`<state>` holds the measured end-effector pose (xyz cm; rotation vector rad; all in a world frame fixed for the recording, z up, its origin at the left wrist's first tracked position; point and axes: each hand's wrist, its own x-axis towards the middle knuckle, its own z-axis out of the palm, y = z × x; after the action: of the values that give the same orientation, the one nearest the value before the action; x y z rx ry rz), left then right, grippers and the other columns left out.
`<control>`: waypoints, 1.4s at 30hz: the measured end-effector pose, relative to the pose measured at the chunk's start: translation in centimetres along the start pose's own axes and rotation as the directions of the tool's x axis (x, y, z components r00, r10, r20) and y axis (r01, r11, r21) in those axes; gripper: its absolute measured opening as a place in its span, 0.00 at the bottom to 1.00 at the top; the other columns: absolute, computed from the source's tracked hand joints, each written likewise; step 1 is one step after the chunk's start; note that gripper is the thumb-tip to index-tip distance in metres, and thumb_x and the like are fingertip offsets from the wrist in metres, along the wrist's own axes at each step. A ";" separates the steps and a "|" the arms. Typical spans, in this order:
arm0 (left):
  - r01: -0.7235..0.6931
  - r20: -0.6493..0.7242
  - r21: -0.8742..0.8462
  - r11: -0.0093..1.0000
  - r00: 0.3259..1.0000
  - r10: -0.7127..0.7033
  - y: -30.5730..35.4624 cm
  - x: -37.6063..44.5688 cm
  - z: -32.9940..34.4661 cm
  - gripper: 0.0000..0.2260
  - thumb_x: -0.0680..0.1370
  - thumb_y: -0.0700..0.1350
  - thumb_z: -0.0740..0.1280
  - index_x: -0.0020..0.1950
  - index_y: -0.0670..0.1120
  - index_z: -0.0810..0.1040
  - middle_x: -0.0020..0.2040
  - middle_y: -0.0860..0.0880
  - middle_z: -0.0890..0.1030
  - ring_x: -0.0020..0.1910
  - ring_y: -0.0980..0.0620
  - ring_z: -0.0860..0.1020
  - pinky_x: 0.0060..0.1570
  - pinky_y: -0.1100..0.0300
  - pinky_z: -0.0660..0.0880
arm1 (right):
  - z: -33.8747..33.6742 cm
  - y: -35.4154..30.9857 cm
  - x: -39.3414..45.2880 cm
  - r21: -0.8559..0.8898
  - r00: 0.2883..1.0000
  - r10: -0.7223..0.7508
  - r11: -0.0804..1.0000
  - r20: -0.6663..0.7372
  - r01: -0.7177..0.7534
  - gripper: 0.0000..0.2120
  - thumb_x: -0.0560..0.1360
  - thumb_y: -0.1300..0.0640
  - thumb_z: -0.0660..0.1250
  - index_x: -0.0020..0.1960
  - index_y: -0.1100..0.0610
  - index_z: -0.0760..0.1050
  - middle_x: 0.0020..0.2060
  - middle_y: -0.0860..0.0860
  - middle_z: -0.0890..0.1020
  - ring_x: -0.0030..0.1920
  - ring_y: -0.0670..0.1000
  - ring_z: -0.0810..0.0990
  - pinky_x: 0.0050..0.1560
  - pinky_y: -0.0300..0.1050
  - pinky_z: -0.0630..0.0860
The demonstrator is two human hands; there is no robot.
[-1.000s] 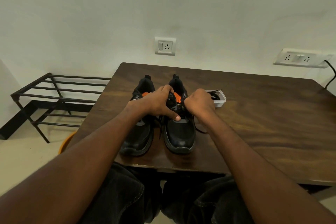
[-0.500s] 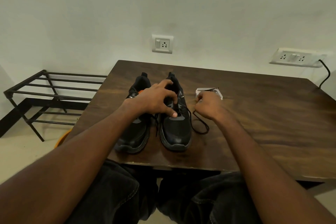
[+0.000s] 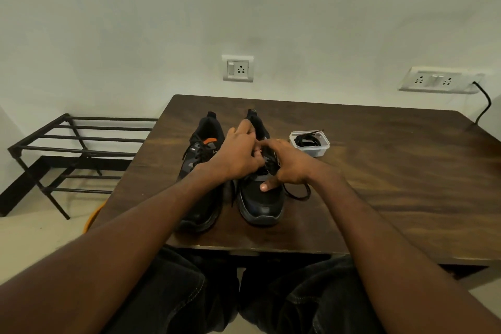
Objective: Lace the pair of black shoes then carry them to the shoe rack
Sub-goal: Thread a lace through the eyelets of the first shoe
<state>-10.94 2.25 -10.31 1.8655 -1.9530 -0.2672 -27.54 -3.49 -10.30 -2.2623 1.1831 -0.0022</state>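
Two black shoes stand side by side, toes toward me, near the front edge of the dark wooden table (image 3: 379, 171). The left shoe (image 3: 202, 171) shows laces and an orange tongue. Over the throat of the right shoe (image 3: 261, 203) my two hands meet. My left hand (image 3: 238, 156) grips the shoe's upper with curled fingers. My right hand (image 3: 287, 165) pinches the black lace (image 3: 298, 194) at the eyelets, its thumb on the vamp. A loop of that lace lies on the table to the right of the shoe.
A small clear plastic tub (image 3: 310, 143) with a coiled black lace sits right of the shoes. A black metal shoe rack (image 3: 76, 149) stands on the floor to the table's left. Wall sockets (image 3: 238, 68) are behind, and something orange (image 3: 90, 221) shows under the table's left edge.
My right hand, which had pulled the lace out to the right, has come back to the right shoe's throat beside my left hand. The lace loop on the table has shrunk.
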 end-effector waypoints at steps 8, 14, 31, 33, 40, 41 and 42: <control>0.065 0.003 0.103 0.993 0.998 -0.066 0.1 0.0 -0.3 0.05 0.78 0.53 0.72 0.49 0.53 0.81 0.55 0.51 0.68 0.58 0.51 0.68 0.59 0.48 0.72 | -0.1 -0.3 0.0 0.018 1.000 0.017 1.000 -0.021 -0.017 0.54 0.65 0.52 0.85 0.82 0.45 0.57 0.79 0.49 0.65 0.77 0.56 0.67 0.74 0.59 0.71; 0.068 -0.034 -0.078 0.995 0.997 -0.071 0.3 0.8 -0.3 0.03 0.78 0.46 0.73 0.45 0.51 0.85 0.47 0.52 0.80 0.48 0.55 0.78 0.53 0.54 0.78 | -0.1 -0.1 -0.2 0.058 0.999 0.027 0.998 -0.023 -0.026 0.54 0.65 0.53 0.85 0.82 0.45 0.58 0.78 0.49 0.67 0.76 0.56 0.70 0.72 0.58 0.72; 0.167 -0.068 -0.293 0.942 0.979 -0.194 1.8 0.9 -1.5 0.05 0.83 0.44 0.67 0.48 0.47 0.81 0.43 0.49 0.84 0.40 0.57 0.81 0.50 0.54 0.79 | -0.1 -0.1 0.0 0.060 0.998 0.052 0.997 -0.040 -0.050 0.53 0.64 0.54 0.86 0.80 0.45 0.59 0.76 0.50 0.72 0.74 0.56 0.71 0.70 0.56 0.72; 0.192 -0.016 -0.639 0.745 0.965 -0.263 1.6 0.8 -2.0 0.06 0.84 0.42 0.66 0.48 0.45 0.80 0.41 0.45 0.86 0.34 0.57 0.82 0.38 0.62 0.76 | -0.1 -0.1 0.0 0.049 0.998 0.052 0.998 -0.045 -0.050 0.53 0.64 0.53 0.86 0.80 0.44 0.59 0.75 0.50 0.72 0.74 0.56 0.71 0.70 0.56 0.72; -0.028 0.051 -0.024 0.999 0.998 0.029 -0.8 -0.4 -0.6 0.05 0.79 0.46 0.72 0.50 0.55 0.79 0.49 0.55 0.82 0.46 0.59 0.79 0.50 0.58 0.77 | -0.1 -0.1 0.0 0.040 0.998 0.037 0.999 -0.047 -0.035 0.51 0.64 0.52 0.86 0.78 0.44 0.61 0.73 0.49 0.73 0.71 0.55 0.74 0.67 0.54 0.74; -0.048 0.007 -0.020 0.999 0.999 0.048 -1.0 -0.2 -0.5 0.05 0.79 0.46 0.71 0.48 0.56 0.79 0.47 0.56 0.82 0.44 0.60 0.78 0.48 0.59 0.76 | -0.1 -0.1 0.0 0.042 0.998 0.039 0.998 -0.046 -0.037 0.51 0.64 0.53 0.86 0.78 0.44 0.61 0.73 0.49 0.73 0.71 0.55 0.74 0.67 0.54 0.74; -0.060 -0.052 -0.041 0.997 0.997 0.058 -1.1 0.1 -0.5 0.05 0.80 0.45 0.70 0.47 0.55 0.80 0.46 0.56 0.82 0.43 0.60 0.78 0.48 0.58 0.76 | -0.1 -0.1 -0.1 0.048 0.998 0.041 0.998 -0.046 -0.039 0.51 0.64 0.53 0.86 0.78 0.43 0.61 0.72 0.49 0.74 0.71 0.55 0.74 0.67 0.54 0.74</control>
<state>-9.78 2.14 -10.34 1.7678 -1.9496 -0.2388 -27.56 -3.47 -10.15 -2.2082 1.2393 -0.0679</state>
